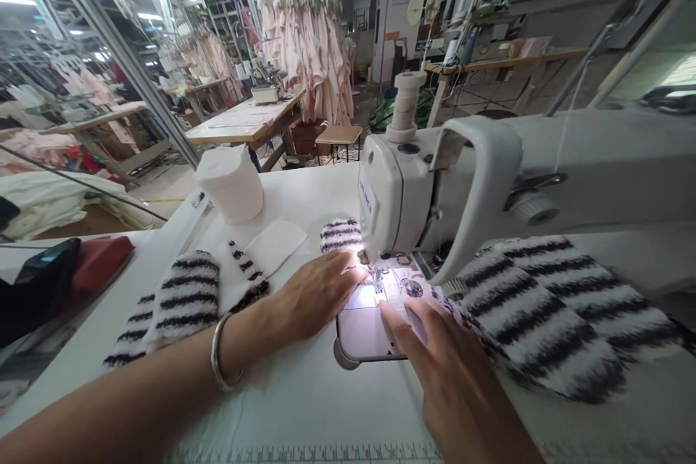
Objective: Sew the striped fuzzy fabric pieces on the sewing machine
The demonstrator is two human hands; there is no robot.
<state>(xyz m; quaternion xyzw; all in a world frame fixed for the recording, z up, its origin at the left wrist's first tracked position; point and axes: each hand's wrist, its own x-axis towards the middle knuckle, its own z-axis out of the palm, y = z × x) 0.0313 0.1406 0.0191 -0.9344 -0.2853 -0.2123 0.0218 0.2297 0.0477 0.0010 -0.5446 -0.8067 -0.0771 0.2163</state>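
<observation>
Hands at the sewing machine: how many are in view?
2: the left hand, fingertips left of the presser foot, and the right hand, fingertips at its near right side. Both show plainly, though some fingers are hidden.

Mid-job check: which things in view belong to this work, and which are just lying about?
Likely in the job:
sewing machine
left hand and right hand, both at its lit plate
striped fabric pieces on either side

Probably just lying about:
red item, far left
stool, behind
pink garments, hanging behind

White roll: unclear.
</observation>
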